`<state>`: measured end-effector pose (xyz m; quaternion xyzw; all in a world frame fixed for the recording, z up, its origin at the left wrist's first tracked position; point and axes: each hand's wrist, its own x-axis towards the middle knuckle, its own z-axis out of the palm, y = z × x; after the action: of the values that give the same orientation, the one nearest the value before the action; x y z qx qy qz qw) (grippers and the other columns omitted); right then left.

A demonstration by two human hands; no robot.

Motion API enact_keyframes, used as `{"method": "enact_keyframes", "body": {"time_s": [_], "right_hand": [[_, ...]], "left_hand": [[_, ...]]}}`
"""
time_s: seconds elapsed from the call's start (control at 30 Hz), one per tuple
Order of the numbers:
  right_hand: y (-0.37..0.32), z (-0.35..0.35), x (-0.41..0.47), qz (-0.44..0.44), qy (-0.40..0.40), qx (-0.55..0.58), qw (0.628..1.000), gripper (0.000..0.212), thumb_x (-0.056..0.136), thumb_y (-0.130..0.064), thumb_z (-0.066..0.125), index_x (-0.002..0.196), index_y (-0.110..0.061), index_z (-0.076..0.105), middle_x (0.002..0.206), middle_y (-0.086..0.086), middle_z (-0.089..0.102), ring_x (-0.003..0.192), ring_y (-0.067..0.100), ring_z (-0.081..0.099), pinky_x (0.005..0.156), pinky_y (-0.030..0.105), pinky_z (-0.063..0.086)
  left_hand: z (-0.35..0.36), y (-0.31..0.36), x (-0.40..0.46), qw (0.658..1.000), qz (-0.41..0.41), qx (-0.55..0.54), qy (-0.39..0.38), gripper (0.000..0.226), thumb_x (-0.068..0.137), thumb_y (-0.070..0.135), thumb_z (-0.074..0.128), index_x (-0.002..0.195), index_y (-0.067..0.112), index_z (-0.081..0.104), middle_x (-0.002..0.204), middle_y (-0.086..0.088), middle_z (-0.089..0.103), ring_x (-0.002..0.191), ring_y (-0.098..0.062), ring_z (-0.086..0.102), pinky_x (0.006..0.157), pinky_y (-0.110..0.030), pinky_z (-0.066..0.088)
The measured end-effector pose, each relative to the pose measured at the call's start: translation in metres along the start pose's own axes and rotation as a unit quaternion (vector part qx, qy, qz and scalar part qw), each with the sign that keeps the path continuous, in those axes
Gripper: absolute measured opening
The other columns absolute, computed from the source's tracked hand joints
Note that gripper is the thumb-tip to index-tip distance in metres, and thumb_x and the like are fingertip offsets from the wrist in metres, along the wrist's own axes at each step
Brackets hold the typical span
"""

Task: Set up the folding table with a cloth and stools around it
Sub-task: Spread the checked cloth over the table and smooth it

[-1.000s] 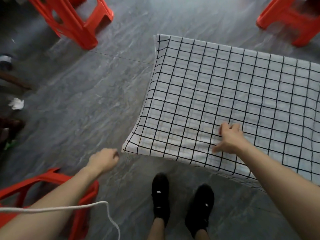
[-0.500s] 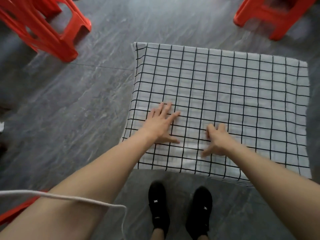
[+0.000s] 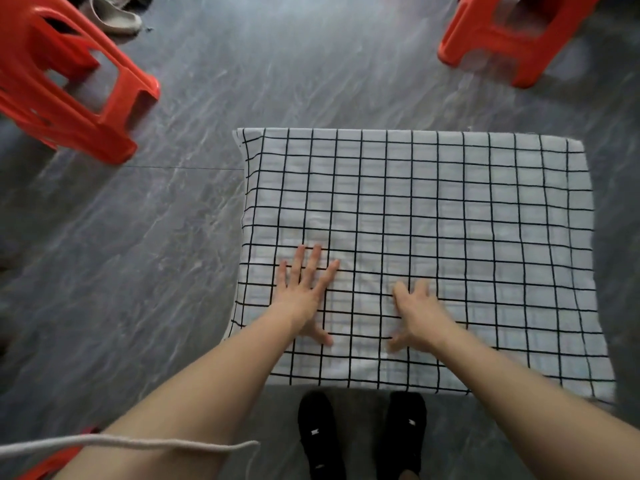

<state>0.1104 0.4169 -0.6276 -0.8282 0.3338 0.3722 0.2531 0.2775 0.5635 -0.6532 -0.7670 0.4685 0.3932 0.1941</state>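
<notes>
Both hands were flat on the white black-grid cloth [image 3: 433, 220], which covered the low folding table completely. Left hand [image 3: 304, 289] had straight, spread fingers; right hand [image 3: 415, 311] had fingers slightly bent, gripping nothing. To smooth well: sweep palms outward from centre, keep the overhang even. Floor was grey marbled tile [image 3: 138, 254]. Red plastic stool far left [image 3: 65, 84], another far right [image 3: 512, 39], a third's edge near left [image 3: 45, 462].
</notes>
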Motion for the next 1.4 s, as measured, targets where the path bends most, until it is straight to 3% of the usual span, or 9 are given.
{"method": "enact_keyframes", "body": {"time_s": [0.33,0.43,0.5,0.57,0.67,0.8,0.97,1.1,1.4], "right_hand": [[-0.002,-0.004,-0.003,0.0,-0.009,0.0,1.0,0.076,0.066,-0.031,0.087,0.118,-0.017,0.032,0.132,0.016,0.025,0.117,0.035,0.041,0.086,0.038,0.049],[-0.002,-0.007,-0.004,-0.004,-0.017,-0.031,0.999,0.069,0.075,-0.029,0.08,0.123,-0.014,0.033,0.133,0.017,0.028,0.116,0.035,0.041,0.088,0.036,0.045],[-0.005,-0.017,0.002,-0.013,-0.078,-0.052,0.995,0.08,0.075,-0.044,0.078,0.13,-0.01,0.033,0.133,0.018,0.03,0.118,0.037,0.041,0.094,0.039,0.045],[-0.006,-0.037,0.013,-0.002,-0.151,-0.018,0.988,0.08,0.071,-0.057,0.075,0.128,-0.01,0.044,0.132,0.017,0.041,0.115,0.035,0.05,0.092,0.041,0.05],[0.002,-0.072,0.042,-0.06,0.05,0.122,0.989,0.019,0.085,-0.038,0.059,0.089,-0.02,0.059,0.096,-0.001,0.062,0.085,0.021,0.06,0.071,0.037,0.054],[0.022,-0.123,0.095,-0.05,0.382,0.188,0.903,0.029,0.089,-0.023,0.058,0.116,-0.014,0.054,0.118,0.005,0.047,0.106,0.023,0.047,0.081,0.032,0.043],[0.02,-0.132,0.165,-0.072,0.397,0.059,0.913,0.056,0.092,-0.036,0.054,0.14,-0.013,0.041,0.155,0.013,0.027,0.139,0.032,0.029,0.111,0.055,0.028],[0.013,-0.127,0.184,-0.069,0.383,0.009,0.921,0.066,0.093,-0.047,0.038,0.151,-0.018,0.028,0.161,0.007,0.019,0.149,0.026,0.015,0.118,0.056,0.01],[0.04,-0.133,0.181,-0.077,0.383,-0.005,0.921,0.065,0.095,-0.047,0.03,0.153,-0.018,0.024,0.163,0.006,0.011,0.149,0.022,0.012,0.12,0.049,0.009]], "left_hand": [[-0.011,0.006,-0.016,0.999,-0.004,-0.022,0.027,0.139,0.063,0.069,0.074,0.144,0.038,-0.035,0.142,-0.002,-0.054,0.131,-0.031,-0.049,0.114,-0.056,-0.018],[-0.033,0.003,-0.016,0.996,0.01,-0.037,0.086,0.102,0.07,0.077,0.058,0.15,0.043,0.006,0.161,0.001,-0.014,0.148,-0.028,-0.013,0.12,-0.044,0.001],[-0.057,0.0,-0.005,0.983,0.016,-0.047,0.178,0.065,0.081,0.074,0.037,0.131,0.034,0.042,0.152,0.002,0.024,0.139,-0.023,0.026,0.111,-0.039,0.027],[-0.082,-0.004,0.018,0.964,0.023,-0.052,0.259,0.056,0.086,0.065,0.032,0.12,0.025,0.051,0.142,0.0,0.037,0.129,-0.022,0.039,0.101,-0.04,0.038],[-0.109,-0.011,0.067,0.948,0.035,-0.069,0.307,0.051,0.089,0.057,0.045,0.128,0.023,0.047,0.149,-0.003,0.031,0.133,-0.024,0.032,0.105,-0.044,0.037],[-0.134,0.004,0.123,0.931,0.058,-0.064,0.354,0.053,0.091,0.048,0.05,0.139,0.027,0.04,0.159,-0.004,0.017,0.144,-0.026,0.018,0.116,-0.049,0.021],[-0.137,0.0,0.167,0.933,0.012,-0.069,0.353,0.062,0.093,0.055,0.033,0.151,0.04,0.019,0.164,0.002,-0.002,0.15,-0.022,-0.008,0.116,-0.05,-0.012],[-0.141,-0.016,0.175,0.928,0.013,-0.068,0.366,0.063,0.092,0.061,0.029,0.152,0.042,0.017,0.164,0.003,0.005,0.151,-0.021,-0.003,0.116,-0.046,-0.013],[-0.139,-0.025,0.171,0.925,0.02,-0.069,0.373,0.064,0.094,0.058,0.026,0.154,0.038,0.012,0.164,0.004,0.0,0.151,-0.018,-0.007,0.12,-0.052,-0.005]]}}
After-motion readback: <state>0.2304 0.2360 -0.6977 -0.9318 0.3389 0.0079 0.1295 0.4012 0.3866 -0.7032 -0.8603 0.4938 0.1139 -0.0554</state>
